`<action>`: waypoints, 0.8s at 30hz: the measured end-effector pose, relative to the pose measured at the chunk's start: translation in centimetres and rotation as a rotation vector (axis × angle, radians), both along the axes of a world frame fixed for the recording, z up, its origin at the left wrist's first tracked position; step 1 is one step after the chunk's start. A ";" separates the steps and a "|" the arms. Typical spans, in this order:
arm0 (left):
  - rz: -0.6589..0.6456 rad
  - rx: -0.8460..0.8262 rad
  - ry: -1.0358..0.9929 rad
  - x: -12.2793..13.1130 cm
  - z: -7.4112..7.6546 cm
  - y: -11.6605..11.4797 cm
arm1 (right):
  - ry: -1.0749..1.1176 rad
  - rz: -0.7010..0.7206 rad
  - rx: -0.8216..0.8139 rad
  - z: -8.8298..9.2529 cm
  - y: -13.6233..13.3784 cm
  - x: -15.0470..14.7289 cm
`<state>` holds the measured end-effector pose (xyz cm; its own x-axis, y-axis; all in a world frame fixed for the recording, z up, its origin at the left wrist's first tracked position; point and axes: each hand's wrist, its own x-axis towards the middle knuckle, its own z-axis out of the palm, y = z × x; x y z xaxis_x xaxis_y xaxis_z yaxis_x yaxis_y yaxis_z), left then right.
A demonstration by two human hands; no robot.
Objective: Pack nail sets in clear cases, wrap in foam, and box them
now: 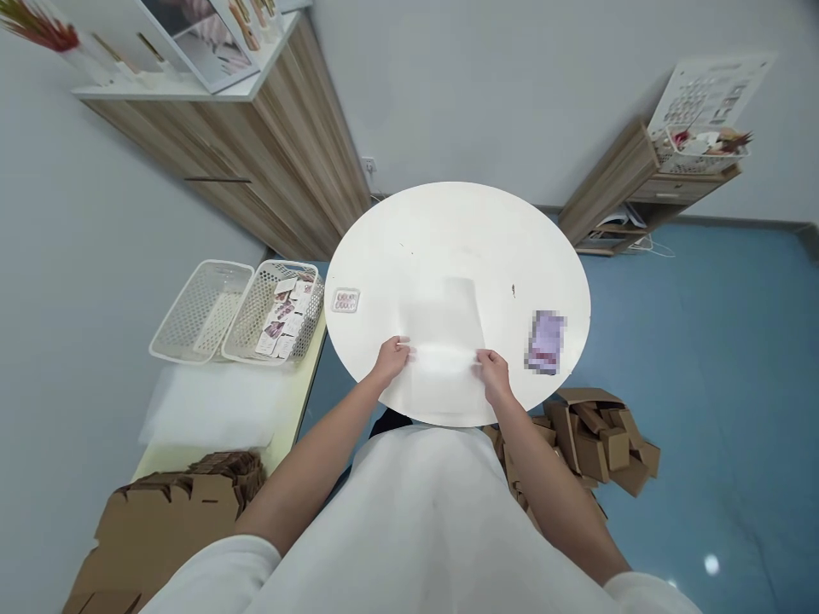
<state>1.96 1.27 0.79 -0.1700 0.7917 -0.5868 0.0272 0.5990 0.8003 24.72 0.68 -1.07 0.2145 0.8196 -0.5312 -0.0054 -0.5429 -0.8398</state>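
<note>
With our left hand [392,358] and right hand [494,373] we pinch opposite sides of a translucent sheet [441,320] over a white table [461,217]. We have a small case [346,300] of pinkish pieces near the table's left edge and a pixelated purple item [545,343] on the right. Left of the table, printed cards [283,314] lie in one of two white baskets [244,328].

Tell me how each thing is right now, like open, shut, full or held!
Left hand: at the sheet's edge, grip unclear
Right hand: pinching the sheet
Sheet: spread out
Small pack: lying flat, too tiny to tell if shut
Cabinet: shut
Basket: open-topped, cards inside
Big box: open, full of small boxes
</note>
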 end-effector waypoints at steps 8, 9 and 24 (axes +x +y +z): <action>-0.026 -0.011 0.244 1.0 -2.2 1.4 | -0.393 0.160 0.042 -1.7 -0.6 0.9; -0.026 -0.005 0.263 1.0 -2.4 1.6 | -0.484 0.189 0.092 -1.5 -0.7 0.8; -0.618 0.418 0.916 0.7 -2.1 0.6 | -0.968 0.854 0.224 -2.9 -0.5 -1.0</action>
